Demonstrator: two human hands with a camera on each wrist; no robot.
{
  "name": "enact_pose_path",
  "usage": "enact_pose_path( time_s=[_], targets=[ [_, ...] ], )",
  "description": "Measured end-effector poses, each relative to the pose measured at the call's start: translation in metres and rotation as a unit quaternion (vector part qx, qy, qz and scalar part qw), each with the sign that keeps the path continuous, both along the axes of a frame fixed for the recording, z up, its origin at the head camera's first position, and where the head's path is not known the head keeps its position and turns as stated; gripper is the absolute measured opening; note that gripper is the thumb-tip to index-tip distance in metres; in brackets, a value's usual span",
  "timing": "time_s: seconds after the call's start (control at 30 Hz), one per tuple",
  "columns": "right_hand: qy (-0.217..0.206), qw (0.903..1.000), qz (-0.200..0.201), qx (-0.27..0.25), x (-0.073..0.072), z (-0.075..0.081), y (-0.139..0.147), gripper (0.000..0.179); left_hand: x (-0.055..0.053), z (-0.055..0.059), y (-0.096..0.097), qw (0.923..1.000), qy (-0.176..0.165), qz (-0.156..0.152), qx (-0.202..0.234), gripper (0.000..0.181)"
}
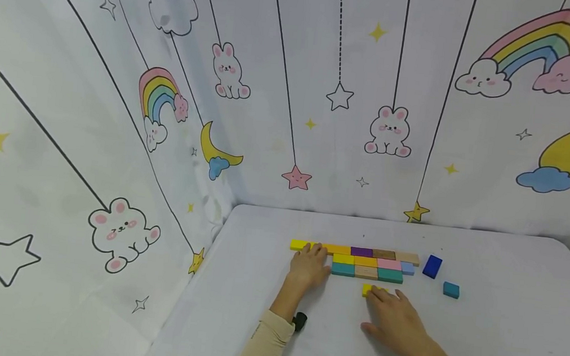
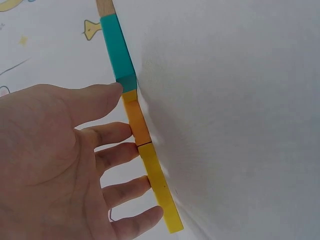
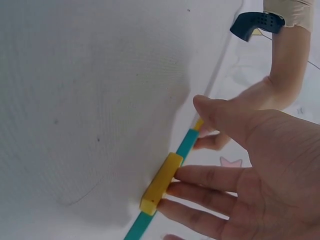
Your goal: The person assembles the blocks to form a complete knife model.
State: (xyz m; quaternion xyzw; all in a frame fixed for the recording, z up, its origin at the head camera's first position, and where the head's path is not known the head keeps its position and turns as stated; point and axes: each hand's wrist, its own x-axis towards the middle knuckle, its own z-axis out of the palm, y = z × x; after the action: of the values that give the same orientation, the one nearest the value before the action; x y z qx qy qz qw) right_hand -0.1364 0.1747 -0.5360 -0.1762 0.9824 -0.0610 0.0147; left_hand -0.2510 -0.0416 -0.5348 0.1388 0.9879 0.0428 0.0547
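Note:
Coloured wooden blocks lie edge to edge in three rows. My left hand (image 1: 309,266) is at the rows' left end, fingertips against the long yellow block (image 2: 162,187) and the orange block (image 2: 137,120). Its thumb lies at the end of a teal block (image 2: 118,50). Nearer to me, a separate yellow block (image 3: 162,182) lies in front of the front row. Straight fingertips of my right hand (image 1: 397,318) touch its far side, with the thumb held away from it. In the head view those fingers partly cover this block.
The back row continues with a purple block (image 1: 361,252), a brown one and a tan one. A pink block (image 1: 389,264) and a light blue block (image 1: 407,268) are in the middle row. Right of the rows lie a dark blue block (image 1: 432,266) and a blue-teal block (image 1: 450,290).

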Motion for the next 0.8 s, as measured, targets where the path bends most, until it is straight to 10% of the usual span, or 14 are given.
enact_pose_path(
  time_s=[0.8],
  targets=[
    [0.034, 0.9989, 0.022, 0.021, -0.002, -0.003, -0.021, 0.077, 0.000, 0.000, 0.001, 1.0000, 0.000, 0.004, -0.007, 0.055]
  ],
)
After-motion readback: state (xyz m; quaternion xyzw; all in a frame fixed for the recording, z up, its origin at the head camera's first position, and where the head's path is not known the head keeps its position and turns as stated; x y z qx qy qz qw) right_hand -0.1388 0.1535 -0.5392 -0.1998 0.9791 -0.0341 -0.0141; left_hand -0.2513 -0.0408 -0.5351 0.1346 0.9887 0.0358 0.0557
